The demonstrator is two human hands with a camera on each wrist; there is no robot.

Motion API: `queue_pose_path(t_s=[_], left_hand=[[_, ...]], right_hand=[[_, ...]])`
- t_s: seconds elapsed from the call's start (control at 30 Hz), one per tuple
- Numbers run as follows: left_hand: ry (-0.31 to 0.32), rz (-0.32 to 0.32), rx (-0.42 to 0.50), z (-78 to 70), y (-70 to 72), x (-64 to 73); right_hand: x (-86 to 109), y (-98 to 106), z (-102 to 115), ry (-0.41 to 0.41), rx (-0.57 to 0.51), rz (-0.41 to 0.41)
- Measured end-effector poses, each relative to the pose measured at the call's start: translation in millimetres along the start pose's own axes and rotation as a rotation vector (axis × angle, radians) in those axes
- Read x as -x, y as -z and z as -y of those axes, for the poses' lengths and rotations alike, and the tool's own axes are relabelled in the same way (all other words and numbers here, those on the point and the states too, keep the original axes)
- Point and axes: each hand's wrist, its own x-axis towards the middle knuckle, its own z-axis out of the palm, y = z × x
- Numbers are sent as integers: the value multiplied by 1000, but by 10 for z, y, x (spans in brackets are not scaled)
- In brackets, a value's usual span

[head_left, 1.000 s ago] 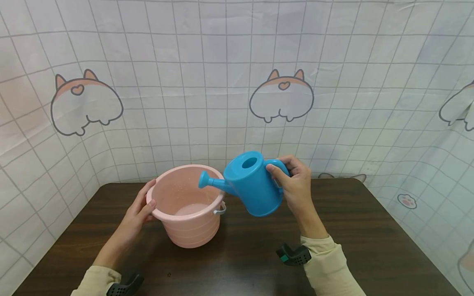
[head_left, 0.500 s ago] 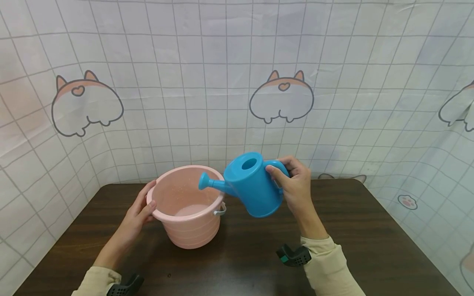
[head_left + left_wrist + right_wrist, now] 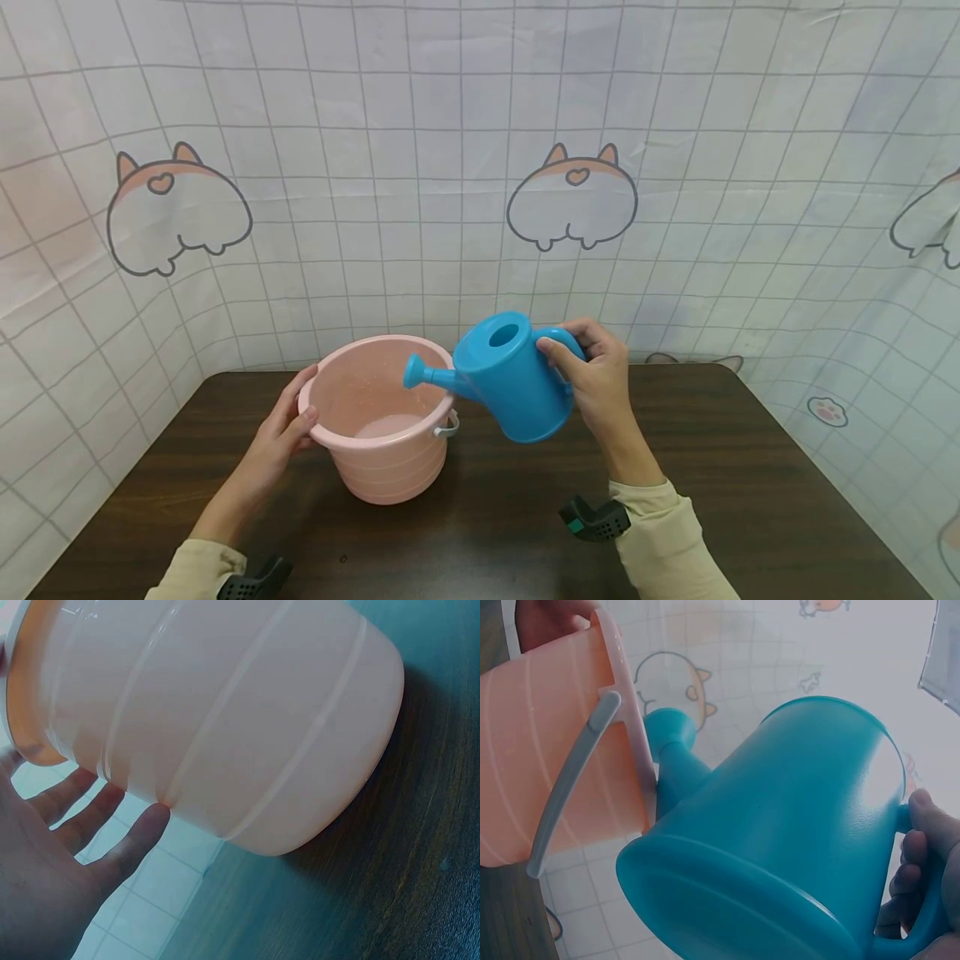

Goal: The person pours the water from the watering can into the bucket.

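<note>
A pink bucket [image 3: 386, 471] stands on the table, leaning slightly, its mouth facing up; small droplets dot its inner wall. My left hand [image 3: 273, 437] grips the rim at the left, thumb over the edge and fingers along the outside wall [image 3: 247, 727]. My right hand [image 3: 600, 375] holds a blue watering can [image 3: 517, 383] by its handle, fingers curled round it. The can is raised off the table and tilted left, with its spout head [image 3: 414, 371] over the bucket's mouth. No water stream is visible from the spout.
The dark wooden table [image 3: 480, 533] runs beneath both things. A white gridded cloth [image 3: 450, 167] with cartoon prints hangs behind and at the sides. The bucket's grey handle [image 3: 574, 784] hangs down on the side facing the can.
The watering can has tipped very slightly further and sits a touch lower. Both hands keep their holds, and the bucket stays in place.
</note>
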Motion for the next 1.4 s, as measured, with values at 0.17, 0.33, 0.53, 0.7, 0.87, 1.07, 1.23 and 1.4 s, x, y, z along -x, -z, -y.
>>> queue_pose_path(t_s=[0.17, 0.33, 0.53, 0.7, 0.87, 1.07, 1.23, 1.4], left_hand=[[1, -2, 3, 1, -3, -2], [-2, -12, 12, -1, -8, -5], [3, -13, 13, -10, -6, -9], [-3, -11, 15, -15, -5, -11], [-10, -6, 30, -11, -6, -9], [-13, -6, 29, -6, -8, -9], [-7, -8, 20, -11, -10, -7], [-5, -11, 11, -19, -14, -6]], right_hand=[[-8, 13, -81, -17, 0, -9], [-20, 23, -162, -15, -3, -9], [-22, 30, -168, -1, 3, 7], [-21, 27, -167, -7, -6, 0], [-23, 26, -177, 1, -10, -4], [-24, 30, -185, -1, -2, 5], [-24, 35, -187, -12, 3, 6], [-20, 29, -177, -17, -4, -7]])
